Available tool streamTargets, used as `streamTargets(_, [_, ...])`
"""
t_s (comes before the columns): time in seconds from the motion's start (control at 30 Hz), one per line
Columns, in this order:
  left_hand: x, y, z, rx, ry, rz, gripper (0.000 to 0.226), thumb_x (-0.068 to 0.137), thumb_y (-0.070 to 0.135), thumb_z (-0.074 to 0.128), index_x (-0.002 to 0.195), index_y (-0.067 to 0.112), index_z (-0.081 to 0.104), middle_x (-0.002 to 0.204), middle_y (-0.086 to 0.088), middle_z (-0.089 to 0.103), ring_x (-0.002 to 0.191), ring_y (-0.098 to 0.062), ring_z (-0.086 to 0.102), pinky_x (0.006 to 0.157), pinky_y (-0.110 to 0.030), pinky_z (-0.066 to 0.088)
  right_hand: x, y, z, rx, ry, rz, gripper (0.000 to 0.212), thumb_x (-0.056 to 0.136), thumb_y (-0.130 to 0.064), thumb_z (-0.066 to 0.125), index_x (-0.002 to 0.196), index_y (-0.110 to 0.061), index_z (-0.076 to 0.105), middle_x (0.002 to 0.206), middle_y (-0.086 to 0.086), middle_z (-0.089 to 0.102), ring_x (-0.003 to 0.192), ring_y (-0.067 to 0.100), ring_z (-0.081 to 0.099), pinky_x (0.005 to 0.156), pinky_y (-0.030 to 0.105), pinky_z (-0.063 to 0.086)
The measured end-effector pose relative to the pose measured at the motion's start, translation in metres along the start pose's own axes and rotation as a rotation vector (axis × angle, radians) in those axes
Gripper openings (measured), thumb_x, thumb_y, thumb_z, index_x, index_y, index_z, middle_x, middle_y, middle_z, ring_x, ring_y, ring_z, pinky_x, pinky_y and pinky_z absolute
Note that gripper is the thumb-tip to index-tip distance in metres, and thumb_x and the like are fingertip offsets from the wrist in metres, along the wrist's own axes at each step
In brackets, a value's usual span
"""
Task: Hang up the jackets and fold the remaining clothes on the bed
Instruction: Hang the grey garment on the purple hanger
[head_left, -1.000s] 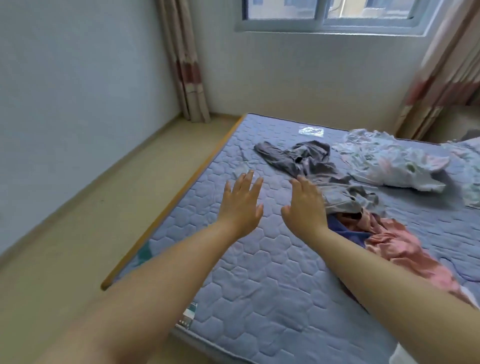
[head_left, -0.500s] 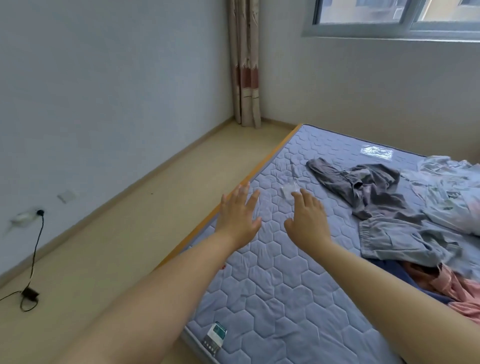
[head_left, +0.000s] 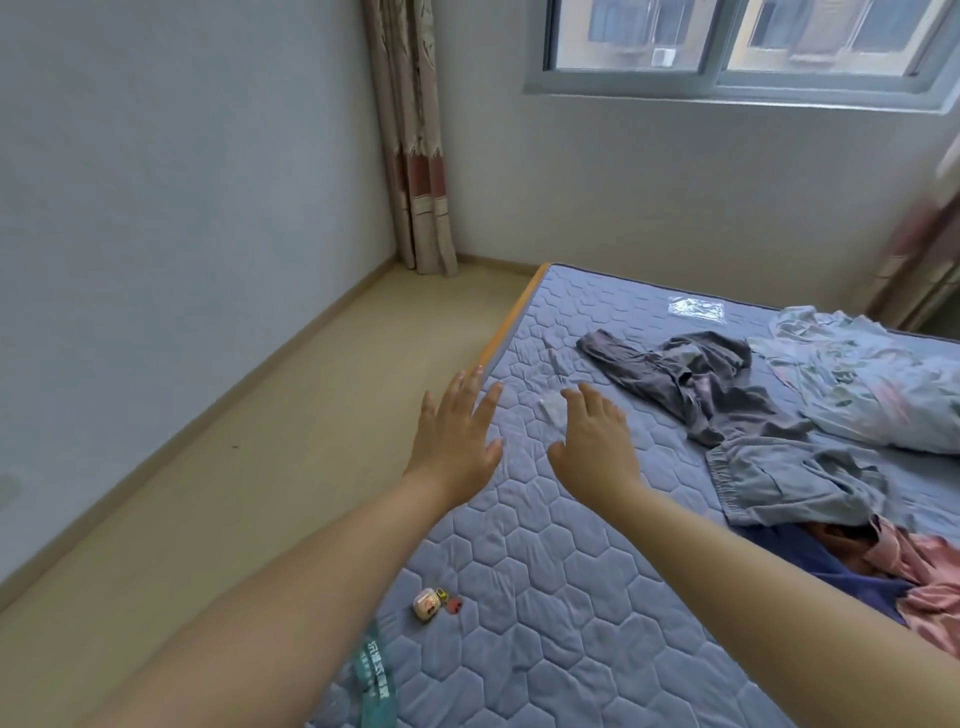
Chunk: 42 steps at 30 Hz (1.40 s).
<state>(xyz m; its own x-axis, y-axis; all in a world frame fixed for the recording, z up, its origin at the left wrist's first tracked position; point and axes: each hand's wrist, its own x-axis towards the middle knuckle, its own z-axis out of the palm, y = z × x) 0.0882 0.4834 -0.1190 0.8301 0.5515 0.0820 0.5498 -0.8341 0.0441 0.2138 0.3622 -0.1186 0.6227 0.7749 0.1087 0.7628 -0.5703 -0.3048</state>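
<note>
Clothes lie in a loose heap on the right side of the quilted blue mattress (head_left: 545, 597). A dark grey garment (head_left: 691, 374) is farthest back, a lighter grey one with an elastic waistband (head_left: 779, 483) sits in front of it, a pale floral piece (head_left: 872, 384) lies to the right, and a pink garment (head_left: 930, 582) over a navy one (head_left: 841, 577) is nearest. My left hand (head_left: 457, 436) and my right hand (head_left: 595, 441) are stretched forward, palms down and fingers spread, over bare mattress left of the clothes. Neither holds anything.
A small earbud case with charms (head_left: 431, 605) lies on the mattress near the front edge. A clear plastic wrapper (head_left: 696, 309) lies at the back. The bed's orange edge (head_left: 511, 322) borders bare floor (head_left: 260, 467) on the left. Curtain (head_left: 415, 156) hangs in the corner.
The view swung left, then back right and up, so the window and more clothes show again. Both hands stay outstretched and empty, roughly the same distance apart.
</note>
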Motion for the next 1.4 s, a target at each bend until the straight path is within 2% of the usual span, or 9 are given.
streamTargets(0.23, [0.015, -0.119, -0.018, 0.031, 0.010, 0.107, 0.067, 0.098, 0.042, 0.036, 0.153, 0.024, 0.001, 0.160, -0.003, -0.007, 0.147, -0.022, -0.006, 0.116, -0.051, 0.002, 0.041, -0.112, 0.030, 0.034, 0.050, 0.083, 0.065, 0.086, -0.018, 0.053, 0.145, -0.011, 0.026, 0.155, 0.011, 0.018, 0.143, 0.028, 0.016, 0.118, 0.042, 0.013])
streamTargets(0.33, [0.015, -0.146, -0.025, 0.026, 0.002, 0.086, 0.067, 0.099, 0.042, 0.036, 0.153, 0.024, 0.000, 0.160, -0.003, -0.008, 0.147, -0.022, -0.007, 0.116, -0.051, 0.002, 0.052, -0.139, 0.034, 0.078, 0.071, 0.104, 0.065, 0.086, -0.018, 0.054, 0.144, -0.011, 0.027, 0.155, 0.011, 0.019, 0.143, 0.029, 0.017, 0.118, 0.042, 0.014])
streamTargets(0.6, [-0.002, -0.187, -0.025, 0.000, 0.008, 0.018, 0.065, 0.100, 0.044, 0.033, 0.153, 0.022, 0.002, 0.160, -0.005, -0.007, 0.147, -0.023, -0.006, 0.116, -0.052, 0.004, 0.066, -0.196, 0.060, -0.001, 0.045, -0.063, 0.063, 0.088, -0.019, 0.053, 0.145, -0.009, 0.028, 0.155, 0.013, 0.019, 0.141, 0.032, 0.021, 0.117, 0.044, 0.012])
streamTargets(0.77, [-0.015, -0.251, -0.021, 0.012, 0.022, 0.005, 0.067, 0.099, 0.044, 0.033, 0.153, 0.023, 0.000, 0.160, -0.005, -0.008, 0.147, -0.023, -0.007, 0.116, -0.051, 0.003, 0.071, -0.250, 0.083, -0.099, 0.048, -0.141, 0.063, 0.092, -0.023, 0.050, 0.147, -0.010, 0.025, 0.158, 0.010, 0.015, 0.145, 0.026, 0.012, 0.118, 0.044, 0.006])
streamTargets(0.97, [-0.017, -0.384, -0.011, 0.042, 0.037, 0.044, 0.067, 0.099, 0.044, 0.031, 0.153, 0.024, -0.003, 0.160, -0.004, -0.011, 0.147, -0.023, -0.010, 0.116, -0.051, 0.000, 0.104, -0.358, 0.135, -0.119, 0.084, -0.131, 0.061, 0.091, -0.019, 0.050, 0.147, -0.009, 0.028, 0.158, 0.012, 0.016, 0.146, 0.028, 0.011, 0.119, 0.046, 0.004])
streamTargets(1.17, [-0.025, -0.549, -0.010, 0.120, -0.045, 0.050, 0.066, 0.100, 0.048, 0.023, 0.152, 0.023, -0.009, 0.160, -0.007, -0.014, 0.147, -0.027, -0.013, 0.115, -0.054, 0.000, 0.149, -0.496, 0.209, -0.139, 0.042, -0.065, 0.063, 0.099, -0.040, 0.033, 0.153, -0.015, 0.011, 0.161, 0.007, 0.003, 0.148, 0.026, 0.001, 0.118, 0.047, 0.001])
streamTargets(1.27, [-0.025, -0.605, -0.012, 0.110, -0.069, 0.038, 0.065, 0.100, 0.051, 0.020, 0.152, 0.024, -0.009, 0.160, -0.006, -0.014, 0.146, -0.027, -0.015, 0.115, -0.054, -0.002, 0.173, -0.545, 0.230, -0.178, -0.012, -0.051, 0.064, 0.100, -0.047, 0.022, 0.153, -0.018, 0.003, 0.161, 0.005, -0.005, 0.148, 0.025, -0.005, 0.118, 0.046, -0.002])
streamTargets(1.4, [-0.005, -0.660, -0.005, 0.079, -0.090, -0.006, 0.065, 0.099, 0.053, 0.017, 0.152, 0.026, -0.010, 0.160, -0.005, -0.016, 0.146, -0.027, -0.019, 0.115, -0.054, -0.005, 0.207, -0.585, 0.248, -0.210, -0.018, -0.050, 0.065, 0.100, -0.051, 0.018, 0.154, -0.019, 0.001, 0.161, 0.005, -0.007, 0.148, 0.025, -0.007, 0.116, 0.046, -0.008])
